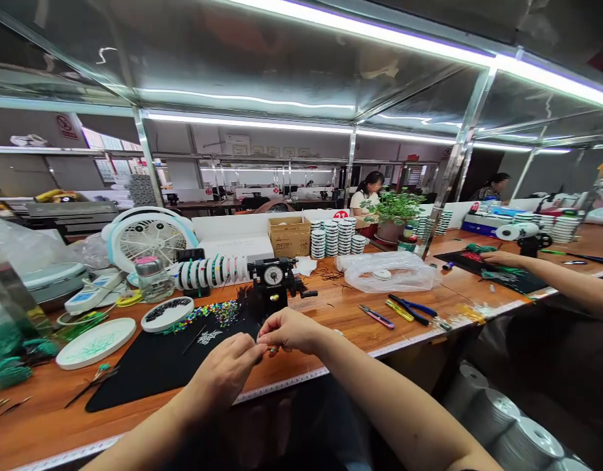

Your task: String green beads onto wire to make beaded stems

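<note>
Over the front edge of the bench, my left hand [233,363] and my right hand [288,330] meet, fingertips pinched together. What lies between the fingers is too small to make out; a tiny green speck shows just below them. Under and beyond my left hand spreads a black mat [149,366], holding a scatter of coloured beads [223,313] and a small pile of white pieces [209,337]. Behind my hands stands a small black machine with a round dial [273,276] and a crank handle, next to a row of spools [213,271].
Left are a white plate with green strands [96,341], a plate of black pieces [167,314], a glass jar [154,281] and a fan [149,239]. Cutters [413,307] and pliers lie right, near a plastic bag [390,275]. A co-worker's arm [551,275] reaches in at far right.
</note>
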Tool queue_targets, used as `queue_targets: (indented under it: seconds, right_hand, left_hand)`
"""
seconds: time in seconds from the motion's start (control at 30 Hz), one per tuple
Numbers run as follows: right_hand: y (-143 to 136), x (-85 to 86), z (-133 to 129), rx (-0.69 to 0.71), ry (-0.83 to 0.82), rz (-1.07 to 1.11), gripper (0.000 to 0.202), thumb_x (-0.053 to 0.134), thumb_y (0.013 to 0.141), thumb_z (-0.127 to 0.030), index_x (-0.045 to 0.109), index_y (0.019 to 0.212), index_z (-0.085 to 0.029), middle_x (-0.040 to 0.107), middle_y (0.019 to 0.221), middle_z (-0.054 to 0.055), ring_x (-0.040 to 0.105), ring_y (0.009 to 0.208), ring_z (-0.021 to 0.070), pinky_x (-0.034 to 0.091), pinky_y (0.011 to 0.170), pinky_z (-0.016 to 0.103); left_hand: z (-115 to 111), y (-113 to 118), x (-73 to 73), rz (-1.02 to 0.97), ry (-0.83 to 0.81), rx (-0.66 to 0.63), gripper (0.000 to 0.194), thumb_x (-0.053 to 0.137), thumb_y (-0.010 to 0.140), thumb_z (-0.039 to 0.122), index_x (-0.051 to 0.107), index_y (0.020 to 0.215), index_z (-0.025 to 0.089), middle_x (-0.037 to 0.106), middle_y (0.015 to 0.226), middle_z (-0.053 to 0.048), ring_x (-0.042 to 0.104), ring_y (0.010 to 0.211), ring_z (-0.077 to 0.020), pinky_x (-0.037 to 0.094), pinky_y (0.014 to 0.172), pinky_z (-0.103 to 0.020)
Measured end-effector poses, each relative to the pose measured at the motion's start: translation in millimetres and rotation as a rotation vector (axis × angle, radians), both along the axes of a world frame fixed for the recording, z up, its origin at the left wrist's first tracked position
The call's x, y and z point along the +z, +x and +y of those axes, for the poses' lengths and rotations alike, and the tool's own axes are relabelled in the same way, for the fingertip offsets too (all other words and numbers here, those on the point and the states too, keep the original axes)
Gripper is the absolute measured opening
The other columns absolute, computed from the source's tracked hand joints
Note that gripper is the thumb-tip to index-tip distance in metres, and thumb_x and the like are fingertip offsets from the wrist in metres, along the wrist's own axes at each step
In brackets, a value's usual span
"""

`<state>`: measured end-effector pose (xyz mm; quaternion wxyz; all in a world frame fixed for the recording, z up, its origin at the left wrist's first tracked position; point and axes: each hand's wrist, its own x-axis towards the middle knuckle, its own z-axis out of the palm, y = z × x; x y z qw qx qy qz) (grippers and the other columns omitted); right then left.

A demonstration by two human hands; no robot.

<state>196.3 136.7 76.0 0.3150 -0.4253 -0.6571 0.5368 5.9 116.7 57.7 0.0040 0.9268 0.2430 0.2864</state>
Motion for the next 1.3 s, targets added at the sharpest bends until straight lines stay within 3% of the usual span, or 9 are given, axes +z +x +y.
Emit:
queue_targets:
  seconds: [0.13,0.23,0.33,0.4,0.6,0.8,0.97,1.1,1.3]
  right_hand:
    - [-0.6,-10.6,-17.5,-0.227,0.276,0.044,0.014,0.053,0.080,-0.022,0.064,0.074,-0.016,0.060,0.074,0.004,0.055,0.066,0.0134,0.040,0.053,0.022]
    - [-1.5,-21.3,-37.5,-0.491,0.550,0.078,0.016,0.055,0.083,-0.030,0.062,0.077,-0.017,0.058,0.077,0.004,0.051,0.072,0.0147,0.040,0.064,0.026]
    - [-7.6,-30.2,-52.7,-0.384,0.340,0.107,0.025,0.059,0.080,-0.040,0.060,0.073,-0.016,0.053,0.062,-0.001,0.045,0.057,0.0119,0.035,0.054,0.025]
    - [-13.3,-34.0,-57.5,-0.294,0.228,0.157,0.027,0.058,0.080,-0.041,0.060,0.072,-0.015,0.052,0.059,-0.002,0.043,0.055,0.0111,0.033,0.052,0.024]
    - [-17.1,-37.6,-54.5,-0.379,0.374,0.208,0.026,0.057,0.080,-0.034,0.056,0.062,-0.016,0.045,0.058,-0.003,0.039,0.058,0.0111,0.031,0.056,0.024]
    - [-11.1,-41.6,-48.8,-0.456,0.214,0.390,0.028,0.059,0.077,-0.039,0.054,0.060,-0.016,0.048,0.057,-0.002,0.039,0.055,0.0102,0.032,0.053,0.023]
    - [-10.4,-42.8,-46.4,-0.461,0.002,0.624,0.030,0.068,0.069,-0.041,0.054,0.062,-0.015,0.046,0.054,-0.004,0.025,0.042,0.0045,0.014,0.041,0.021]
    - [-8.8,-36.6,-46.9,-0.469,-0.139,0.820,0.029,0.073,0.061,-0.036,0.053,0.060,-0.015,0.048,0.056,-0.003,0.026,0.043,0.0039,0.011,0.039,0.019]
    - [-3.2,-35.7,-47.2,-0.462,-0.094,0.710,0.032,0.072,0.064,-0.042,0.056,0.063,-0.015,0.046,0.055,-0.004,0.027,0.043,0.0043,0.013,0.039,0.019]
  left_hand:
    - [-17.6,7.9,4.2,-0.392,-0.619,0.277,0.023,0.054,0.084,0.035,0.069,0.081,0.017,0.061,0.076,-0.005,0.054,0.069,-0.0154,0.043,0.065,-0.026]
    - [-26.5,8.5,-0.2,-0.719,-1.018,0.328,0.023,0.066,0.074,0.039,0.069,0.078,0.016,0.062,0.078,-0.003,0.047,0.060,-0.0108,0.038,0.058,-0.023]
    - [-32.5,10.0,-5.7,-0.919,-1.192,0.313,0.025,0.073,0.067,0.036,0.070,0.078,0.014,0.060,0.072,-0.001,0.042,0.056,-0.0080,0.034,0.055,-0.022]
    - [-35.5,12.6,-7.4,-0.919,-1.224,0.290,0.027,0.074,0.066,0.036,0.070,0.078,0.013,0.059,0.068,-0.001,0.041,0.056,-0.0082,0.032,0.054,-0.022]
    - [-36.7,18.3,-7.0,-0.898,-1.189,0.356,0.034,0.074,0.063,0.041,0.069,0.079,0.011,0.055,0.062,0.001,0.038,0.051,-0.0078,0.028,0.050,-0.022]
    - [-31.9,18.3,-13.2,-0.904,-1.217,0.347,0.035,0.074,0.062,0.042,0.066,0.077,0.011,0.050,0.055,0.004,0.035,0.048,-0.0070,0.024,0.048,-0.021]
    - [-32.0,20.7,-16.7,-0.910,-1.227,0.276,0.030,0.073,0.066,0.040,0.061,0.071,0.012,0.049,0.056,0.005,0.034,0.049,-0.0061,0.023,0.048,-0.020]
    - [-32.9,25.9,-12.3,-0.943,-1.267,0.202,0.029,0.073,0.067,0.038,0.058,0.070,0.013,0.051,0.058,0.005,0.036,0.050,-0.0051,0.025,0.049,-0.019]
    - [-25.5,30.5,-7.7,-0.919,-1.447,0.128,0.037,0.062,0.074,0.050,0.056,0.073,0.014,0.050,0.045,0.005,0.034,0.035,-0.0042,0.021,0.039,-0.018]
